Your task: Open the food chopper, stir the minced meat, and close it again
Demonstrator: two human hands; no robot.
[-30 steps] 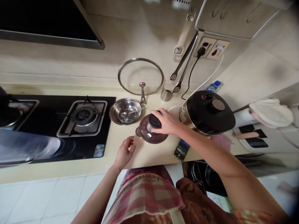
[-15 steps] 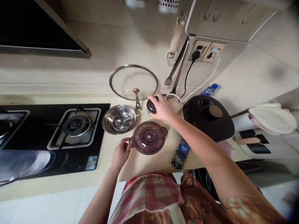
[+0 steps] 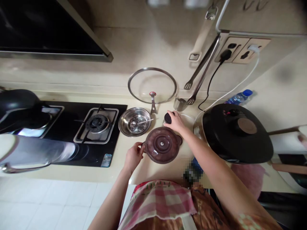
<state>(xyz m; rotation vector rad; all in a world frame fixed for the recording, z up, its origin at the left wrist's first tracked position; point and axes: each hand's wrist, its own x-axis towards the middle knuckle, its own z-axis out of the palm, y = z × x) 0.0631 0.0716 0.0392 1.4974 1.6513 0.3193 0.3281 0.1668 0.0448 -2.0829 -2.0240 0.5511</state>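
On the beige counter (image 3: 148, 169), the left hand (image 3: 133, 156) pinches the round brown translucent lidded bowl's (image 3: 162, 145) handle while the right hand (image 3: 177, 121) grasps the dark motor cap (image 3: 167, 118) just behind; steadying the bowl seems wise.

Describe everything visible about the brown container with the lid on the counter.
The brown container is round, translucent plastic by its look, in a dark purplish brown. Its lid shows concentric rings and a small pale hub at the centre. A small tab juts from the right rim. It sits flat and upright on the beige counter, in front of the steel bowl. The left hand grips its left edge; the right hand, just behind it, holds a dark knob.
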